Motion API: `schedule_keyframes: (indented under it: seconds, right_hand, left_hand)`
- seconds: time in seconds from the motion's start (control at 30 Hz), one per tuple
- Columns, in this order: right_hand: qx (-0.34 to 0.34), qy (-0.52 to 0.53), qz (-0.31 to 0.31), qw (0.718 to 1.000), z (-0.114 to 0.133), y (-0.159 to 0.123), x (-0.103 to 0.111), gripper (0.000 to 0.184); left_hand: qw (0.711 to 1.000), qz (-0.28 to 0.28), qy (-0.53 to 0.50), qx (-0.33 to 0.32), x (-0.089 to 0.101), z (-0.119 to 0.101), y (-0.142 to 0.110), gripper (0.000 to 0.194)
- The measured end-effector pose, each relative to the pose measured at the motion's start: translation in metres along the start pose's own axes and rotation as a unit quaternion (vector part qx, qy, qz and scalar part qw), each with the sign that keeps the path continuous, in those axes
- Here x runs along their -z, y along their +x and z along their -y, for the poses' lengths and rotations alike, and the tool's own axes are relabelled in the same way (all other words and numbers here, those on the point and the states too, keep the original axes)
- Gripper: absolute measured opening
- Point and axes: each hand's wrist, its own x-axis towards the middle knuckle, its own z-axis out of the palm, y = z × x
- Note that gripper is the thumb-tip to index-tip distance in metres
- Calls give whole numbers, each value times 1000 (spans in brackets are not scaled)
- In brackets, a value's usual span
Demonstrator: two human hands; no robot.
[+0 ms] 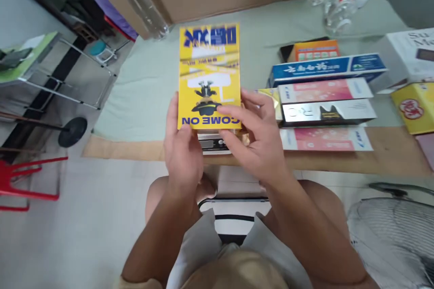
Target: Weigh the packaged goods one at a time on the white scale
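A yellow box (208, 65) with blue lettering and a cartoon figure in a hat is held up over the table's near edge; its print is upside down to me. My left hand (183, 153) grips its lower left corner, thumb at the near edge and fingers along the left side. My right hand (259, 135) is at the lower right corner, one finger lying on the printed face, the thumb by the near edge and other fingers at the right side. Partly hidden below the box is a small device with a display (212, 143), which looks like a digital scale.
To the right lie a blue long box (327, 68), pink boxes (325, 90), a silver-and-black box (327, 112) and an orange box (315, 49). A white box (412, 52) and a yellow carton (413, 108) stand farther right. Clear plastic bottles (339, 13) are behind. A fan (395, 235) stands lower right.
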Motion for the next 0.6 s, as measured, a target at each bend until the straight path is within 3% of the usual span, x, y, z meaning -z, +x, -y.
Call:
schedule_keyframes:
  seconds: [0.07, 0.17, 0.33, 0.47, 0.6]
  right_hand:
    - [-10, 0, 29, 1000, -13, -10, -25, 29]
    - [-26, -12, 42, 999, -21, -21, -39, 31]
    - [-81, -52, 55, 994, -24, -25, -35, 30]
    - [-149, -27, 45, 987, -25, -25, -28, 34]
    - [-201, -11, 29, 979, -29, -27, -25, 39]
  left_hand:
    - [998, -30, 39, 39, 33, 11, 0, 50]
    - [994, -31, 67, 78, 57, 26, -7, 51]
    - [996, 26, 71, 57, 74, 48, -5, 47]
    - [996, -8, 89, 16, 103, 69, 3, 57]
    - [995, -13, 93, 33, 124, 79, 14, 66]
